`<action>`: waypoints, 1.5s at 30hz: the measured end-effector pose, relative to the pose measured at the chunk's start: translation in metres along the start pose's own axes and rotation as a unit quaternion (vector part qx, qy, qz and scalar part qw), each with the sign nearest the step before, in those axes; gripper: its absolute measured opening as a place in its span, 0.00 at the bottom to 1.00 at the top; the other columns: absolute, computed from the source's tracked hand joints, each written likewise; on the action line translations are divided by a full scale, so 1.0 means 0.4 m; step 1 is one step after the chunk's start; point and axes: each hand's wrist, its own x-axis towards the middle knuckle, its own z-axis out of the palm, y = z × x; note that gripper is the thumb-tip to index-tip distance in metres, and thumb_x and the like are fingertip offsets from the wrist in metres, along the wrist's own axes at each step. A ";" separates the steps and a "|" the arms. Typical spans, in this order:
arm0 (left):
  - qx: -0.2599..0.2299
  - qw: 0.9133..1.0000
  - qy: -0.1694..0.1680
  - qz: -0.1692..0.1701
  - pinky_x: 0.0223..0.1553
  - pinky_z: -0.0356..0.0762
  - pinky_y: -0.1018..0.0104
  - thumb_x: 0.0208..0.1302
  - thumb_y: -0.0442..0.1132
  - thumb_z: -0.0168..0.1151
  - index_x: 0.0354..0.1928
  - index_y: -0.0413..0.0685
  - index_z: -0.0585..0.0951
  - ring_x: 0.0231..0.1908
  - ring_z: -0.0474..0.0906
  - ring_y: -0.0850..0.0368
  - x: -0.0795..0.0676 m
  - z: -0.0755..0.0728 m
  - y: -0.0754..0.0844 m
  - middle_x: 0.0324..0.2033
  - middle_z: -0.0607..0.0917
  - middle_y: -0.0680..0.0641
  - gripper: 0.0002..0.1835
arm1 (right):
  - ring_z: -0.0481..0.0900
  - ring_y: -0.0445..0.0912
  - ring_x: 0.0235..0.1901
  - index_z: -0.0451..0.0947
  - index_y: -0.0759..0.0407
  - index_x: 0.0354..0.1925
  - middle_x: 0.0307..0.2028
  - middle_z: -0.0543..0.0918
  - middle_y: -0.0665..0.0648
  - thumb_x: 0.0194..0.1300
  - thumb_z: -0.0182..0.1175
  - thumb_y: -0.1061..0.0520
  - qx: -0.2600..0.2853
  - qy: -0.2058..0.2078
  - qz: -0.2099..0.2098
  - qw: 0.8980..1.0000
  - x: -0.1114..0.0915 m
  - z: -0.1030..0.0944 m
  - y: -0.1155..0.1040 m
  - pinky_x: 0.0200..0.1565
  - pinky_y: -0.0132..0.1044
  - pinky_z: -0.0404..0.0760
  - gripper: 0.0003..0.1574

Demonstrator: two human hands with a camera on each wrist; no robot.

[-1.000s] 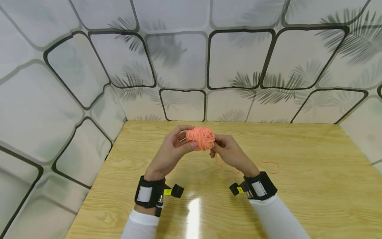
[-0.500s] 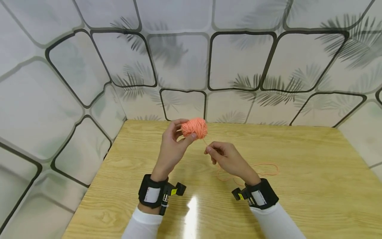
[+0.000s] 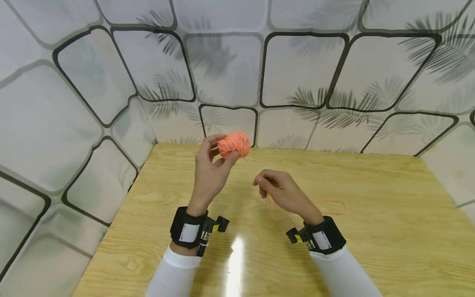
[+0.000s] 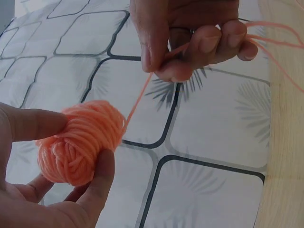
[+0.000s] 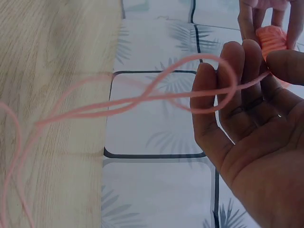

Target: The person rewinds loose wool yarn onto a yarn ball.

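One ball of coral yarn (image 3: 234, 144) sits in the left hand (image 3: 211, 171), raised above the table (image 3: 393, 239), its thumb on the near side and fingers around the far side. A single strand (image 4: 138, 101) runs from the ball to the right hand (image 3: 283, 190), whose thumb and fingertips pinch it. The two hands are apart, the right lower and nearer the body, its fingers curled. Loose yarn (image 3: 331, 201) trails from the right hand's fingers in loops, lying on the table beneath and to the right of that hand; the right wrist hides part of it. Two black wrist straps (image 3: 326, 235), one per wrist, meet two white sleeves (image 3: 343, 272). A patterned wall (image 3: 230, 66) stands beyond both hands.
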 end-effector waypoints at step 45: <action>-0.156 0.922 -0.344 -0.086 0.46 0.73 0.49 0.60 0.32 0.58 0.57 0.43 0.68 0.51 0.71 0.43 -0.022 -0.053 -0.062 0.51 0.72 0.38 0.22 | 0.70 0.48 0.22 0.75 0.61 0.42 0.28 0.74 0.61 0.70 0.48 0.53 0.114 0.018 -0.019 0.993 0.001 -0.021 -0.026 0.24 0.44 0.74 0.14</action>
